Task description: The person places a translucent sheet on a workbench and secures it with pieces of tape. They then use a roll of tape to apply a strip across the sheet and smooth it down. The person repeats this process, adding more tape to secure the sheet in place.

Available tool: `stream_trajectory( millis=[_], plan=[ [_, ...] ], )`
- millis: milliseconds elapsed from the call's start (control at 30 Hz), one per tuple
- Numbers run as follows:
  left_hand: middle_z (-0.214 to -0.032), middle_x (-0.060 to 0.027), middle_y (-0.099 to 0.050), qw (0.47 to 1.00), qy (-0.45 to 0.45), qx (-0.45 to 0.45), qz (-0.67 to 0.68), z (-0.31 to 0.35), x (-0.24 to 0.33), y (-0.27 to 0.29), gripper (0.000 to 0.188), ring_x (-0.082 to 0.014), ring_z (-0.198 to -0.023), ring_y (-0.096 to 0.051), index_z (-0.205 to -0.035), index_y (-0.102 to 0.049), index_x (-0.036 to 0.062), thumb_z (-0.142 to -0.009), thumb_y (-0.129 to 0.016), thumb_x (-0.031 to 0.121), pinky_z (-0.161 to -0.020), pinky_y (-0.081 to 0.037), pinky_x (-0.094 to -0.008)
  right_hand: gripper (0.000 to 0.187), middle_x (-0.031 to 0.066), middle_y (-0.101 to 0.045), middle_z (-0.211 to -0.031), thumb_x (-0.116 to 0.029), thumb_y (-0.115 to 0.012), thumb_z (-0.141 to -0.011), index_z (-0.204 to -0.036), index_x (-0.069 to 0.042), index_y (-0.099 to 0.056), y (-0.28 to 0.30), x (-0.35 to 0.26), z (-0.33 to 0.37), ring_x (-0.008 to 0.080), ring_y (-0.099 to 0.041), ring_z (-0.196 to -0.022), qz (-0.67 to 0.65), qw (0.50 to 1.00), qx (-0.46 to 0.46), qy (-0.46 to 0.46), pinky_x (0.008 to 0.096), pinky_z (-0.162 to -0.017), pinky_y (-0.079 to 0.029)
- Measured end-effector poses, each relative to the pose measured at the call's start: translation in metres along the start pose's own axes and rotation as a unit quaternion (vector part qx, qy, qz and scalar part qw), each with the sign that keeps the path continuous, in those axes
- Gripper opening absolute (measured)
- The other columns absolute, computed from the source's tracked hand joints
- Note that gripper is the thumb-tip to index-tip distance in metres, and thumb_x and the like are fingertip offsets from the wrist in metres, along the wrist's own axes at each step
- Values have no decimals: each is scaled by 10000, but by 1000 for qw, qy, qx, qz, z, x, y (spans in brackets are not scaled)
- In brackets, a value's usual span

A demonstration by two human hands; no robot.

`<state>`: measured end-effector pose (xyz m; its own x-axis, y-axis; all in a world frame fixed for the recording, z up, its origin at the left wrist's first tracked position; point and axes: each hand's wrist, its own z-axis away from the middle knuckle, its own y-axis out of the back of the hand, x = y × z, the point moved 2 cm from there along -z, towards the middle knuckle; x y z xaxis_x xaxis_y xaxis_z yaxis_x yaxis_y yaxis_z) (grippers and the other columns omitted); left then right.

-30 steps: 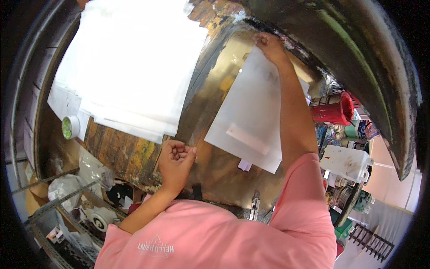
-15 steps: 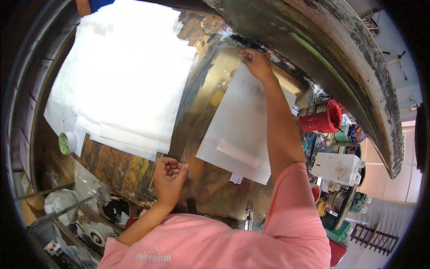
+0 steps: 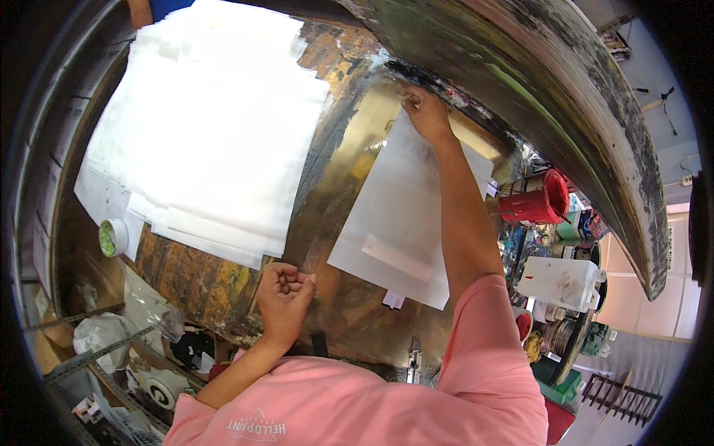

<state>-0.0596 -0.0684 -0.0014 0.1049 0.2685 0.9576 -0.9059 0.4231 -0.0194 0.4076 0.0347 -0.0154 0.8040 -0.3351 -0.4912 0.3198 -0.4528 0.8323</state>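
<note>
A thin translucent white sheet (image 3: 394,201) lies aslant on the stained, shiny work surface (image 3: 338,186). At the sheet's far upper corner, my right hand (image 3: 425,113) pinches its edge between thumb and fingers, and my forearm covers part of the sheet's right side. A pale strip shows through near the sheet's lower end. My left hand (image 3: 284,297) hovers or rests near the body side of the surface, palm up with fingers curled in and nothing visible in them. It is close to the lower right corner of a large, uneven stack of white paper (image 3: 208,134).
A big paint-stained frame (image 3: 520,97) slants over the upper right. Red paint can (image 3: 532,199) and white plastic container (image 3: 558,282) stand at the right. A tape roll (image 3: 111,238) sits left by the stack. Shelves with bags (image 3: 104,338) are lower left.
Almost nothing differs. The whole view has shifted slightly; my right hand keeps its pinch on the sheet's corner and my left hand stays curled by the stack.
</note>
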Motion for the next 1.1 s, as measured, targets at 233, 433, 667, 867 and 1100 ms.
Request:
stream_trajectory(
  millis=[233,433,667,867,1100],
  plan=[
    [-934,-67,-627,1000,3,-3,-15,0,4,-1,286,-91,-775,-660,-1106,-500,21,-944,-725,-50,-698,-567,-224,291,99,-792,-1082,-196,-723,-940,-1222,-126,-737,0,-6,9,351,-728,-1035,56,997,41,19,454,-951,-536],
    [-906,-65,-670,1000,2,4,-17,0,3,-2,326,-96,-747,-664,-1108,-509,46,-923,-772,-9,-676,-559,-232,292,102,-789,-1062,-184,-722,-931,-1210,-98,-732,-7,-2,12,362,-715,-1057,74,993,81,30,470,-964,-525],
    [-901,-63,-661,1000,-11,3,-17,-1,-1,-1,322,-93,-748,-653,-1109,-497,47,-932,-759,-13,-668,-553,-234,506,143,-776,-1062,-240,-791,-886,-1318,-23,-644,-5,-1,5,342,-710,-1083,39,997,36,-56,457,-996,-524],
    [-925,-58,-622,1000,2,-4,-6,-2,1,-2,289,-82,-771,-648,-1092,-505,26,-936,-740,-35,-687,-554,-214,866,161,-692,-1277,-270,-877,-794,-1505,-53,-432,7,4,-8,348,-647,-1231,-29,995,1,-98,490,-1085,-476],
    [-921,-61,-640,1000,3,0,-16,-1,1,0,290,-82,-775,-655,-1090,-504,21,-935,-745,-26,-680,-553,-213,774,182,-669,-1304,-294,-863,-810,-1446,-42,-500,9,-8,-7,359,-641,-1235,-24,992,-15,-120,488,-1095,-463]
  ],
)
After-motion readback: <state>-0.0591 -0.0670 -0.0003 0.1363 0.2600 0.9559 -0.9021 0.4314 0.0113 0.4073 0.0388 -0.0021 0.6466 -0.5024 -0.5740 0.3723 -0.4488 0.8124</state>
